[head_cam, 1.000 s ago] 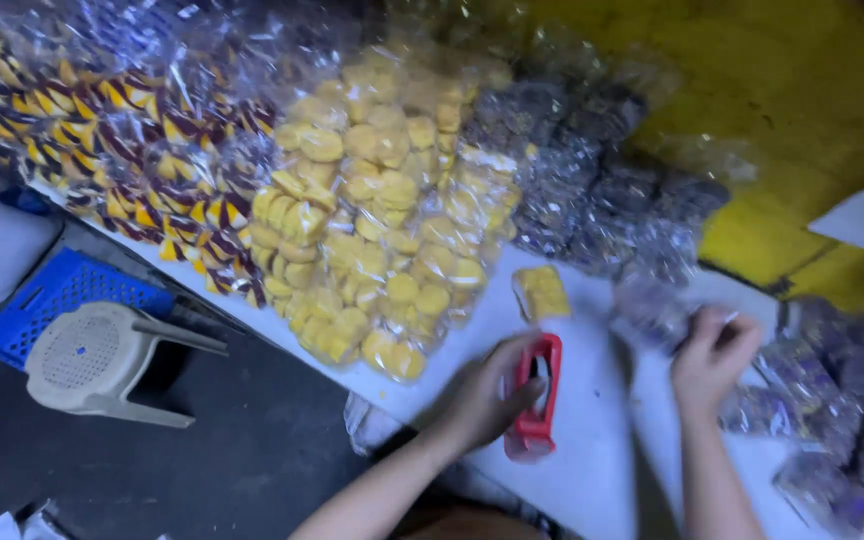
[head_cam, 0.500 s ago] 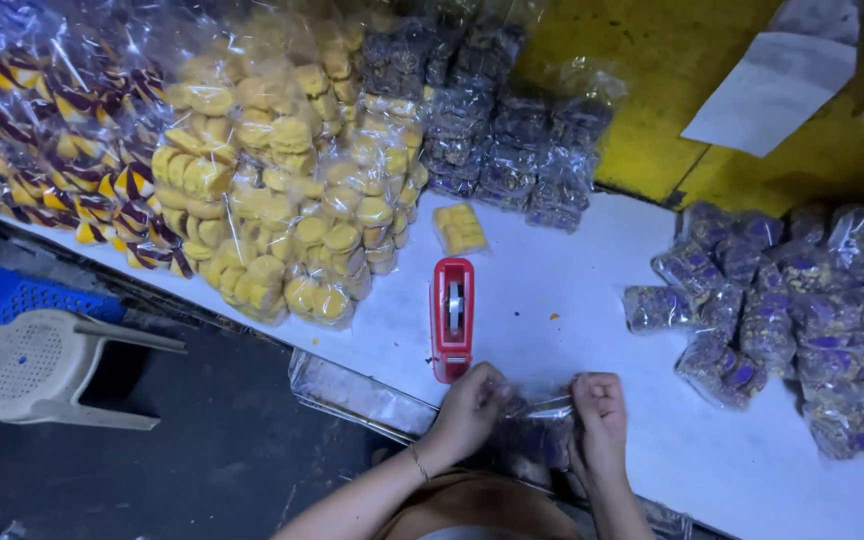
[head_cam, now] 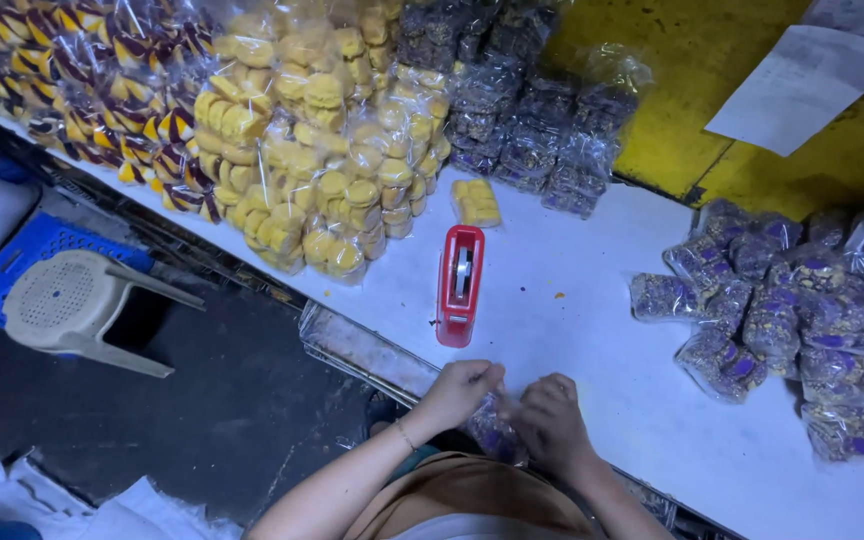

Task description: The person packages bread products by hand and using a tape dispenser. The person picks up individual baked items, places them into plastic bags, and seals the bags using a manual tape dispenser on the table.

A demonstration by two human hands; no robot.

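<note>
Both hands, left hand [head_cam: 459, 388] and right hand [head_cam: 550, 420], are pinching a small purple snack packet [head_cam: 497, 432] at the white table [head_cam: 592, 330] edge, seemingly sealing it; the red tape dispenser [head_cam: 459, 284] is sitting just beyond.

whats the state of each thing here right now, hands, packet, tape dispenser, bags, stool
left hand: closed on small purple packet
right hand: gripping same packet
small purple packet: held at table edge, partly hidden
red tape dispenser: standing on table, untouched
purple packets: piled at right
yellow snack bags: sealed, stacked
stool: tipped on its side
</note>
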